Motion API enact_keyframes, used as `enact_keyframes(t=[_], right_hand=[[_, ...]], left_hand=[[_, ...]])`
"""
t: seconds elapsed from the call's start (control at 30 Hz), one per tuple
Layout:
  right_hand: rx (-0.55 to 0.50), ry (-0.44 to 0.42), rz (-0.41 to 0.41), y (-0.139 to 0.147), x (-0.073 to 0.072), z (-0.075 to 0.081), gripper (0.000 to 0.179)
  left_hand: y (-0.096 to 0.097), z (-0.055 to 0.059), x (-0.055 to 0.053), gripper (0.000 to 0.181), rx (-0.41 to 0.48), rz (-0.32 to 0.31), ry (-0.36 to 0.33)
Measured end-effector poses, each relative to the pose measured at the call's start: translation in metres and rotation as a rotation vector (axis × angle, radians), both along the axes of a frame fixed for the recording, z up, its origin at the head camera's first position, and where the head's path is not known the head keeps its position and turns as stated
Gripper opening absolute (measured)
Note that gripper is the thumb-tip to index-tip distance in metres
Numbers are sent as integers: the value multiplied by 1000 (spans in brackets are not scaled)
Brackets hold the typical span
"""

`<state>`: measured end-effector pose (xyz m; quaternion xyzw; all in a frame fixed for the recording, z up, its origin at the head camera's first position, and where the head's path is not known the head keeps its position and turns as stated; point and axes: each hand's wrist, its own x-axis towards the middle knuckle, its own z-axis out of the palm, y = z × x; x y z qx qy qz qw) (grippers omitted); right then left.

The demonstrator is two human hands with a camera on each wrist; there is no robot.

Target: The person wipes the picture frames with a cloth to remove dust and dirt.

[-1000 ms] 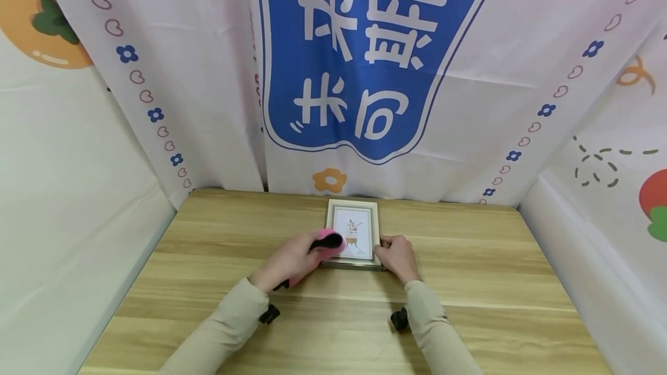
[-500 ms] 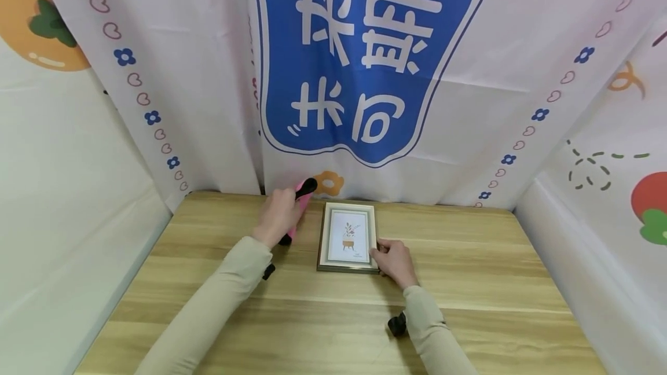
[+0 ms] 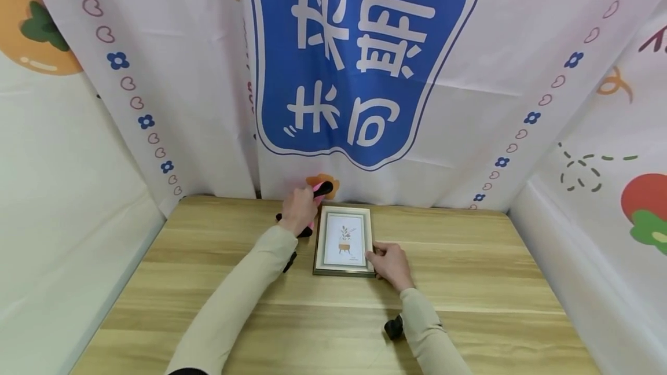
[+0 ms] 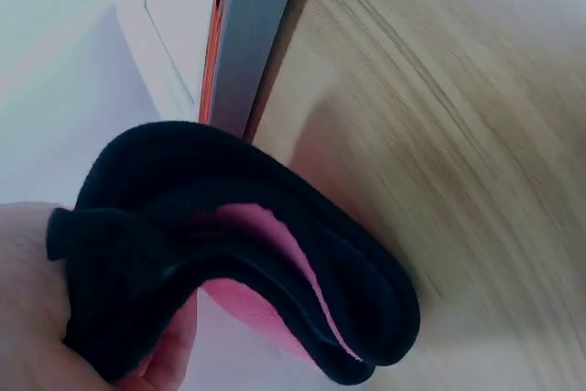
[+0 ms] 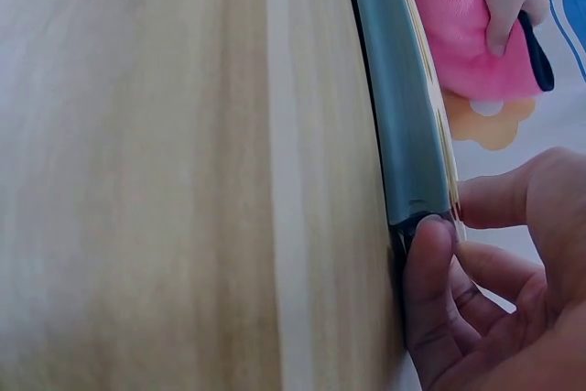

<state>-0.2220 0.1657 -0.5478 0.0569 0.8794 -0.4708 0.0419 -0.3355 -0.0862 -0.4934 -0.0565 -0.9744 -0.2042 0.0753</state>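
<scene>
A picture frame (image 3: pixel 346 269) lies face up near the back of the wooden table, showing a print (image 3: pixel 344 240) of a potted plant. My right hand (image 3: pixel 393 263) pinches its right edge low down; the right wrist view has thumb and fingers at the corner of the frame's side (image 5: pixel 403 107). My left hand (image 3: pixel 299 211) grips a folded pink cloth with black edging (image 5: pixel 462 38) beside the frame's upper left corner. The left wrist view shows the cloth's black-bound folds (image 4: pixel 247 171) close to the frame's side, overlapping it there; part of the cloth is hidden by my hand.
A white printed curtain (image 3: pixel 469 132) with a blue sign hangs right behind the table's back edge. Pale side panels (image 3: pixel 57 190) stand left and right. The wood tabletop (image 3: pixel 469 282) extends on both sides of the frame and in front of it.
My left hand took the cloth off the picture's lower left part, up and left, then right toward the frame's upper left corner. My right hand keeps its hold on the right edge.
</scene>
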Motion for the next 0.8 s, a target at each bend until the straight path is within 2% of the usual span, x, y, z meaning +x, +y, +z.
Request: enact_keyframes(t=[0.13, 0.43, 0.57, 0.7, 0.8], right_hand=[[-7, -7, -2, 0, 0, -1, 48], [-42, -2, 19, 1, 2, -2, 46], [-41, 12, 21, 3, 2, -2, 44], [-31, 24, 27, 4, 0, -2, 43], [-24, 29, 34, 3, -1, -2, 43]], left_hand=[[10, -5, -5, 21, -22, -27, -7], [19, -11, -14, 26, -90, -168, -24], [23, -14, -19, 28, -118, -189, -67], [28, -15, -22, 30, -163, -203, -68], [31, -14, -22, 22, -188, -200, -62]])
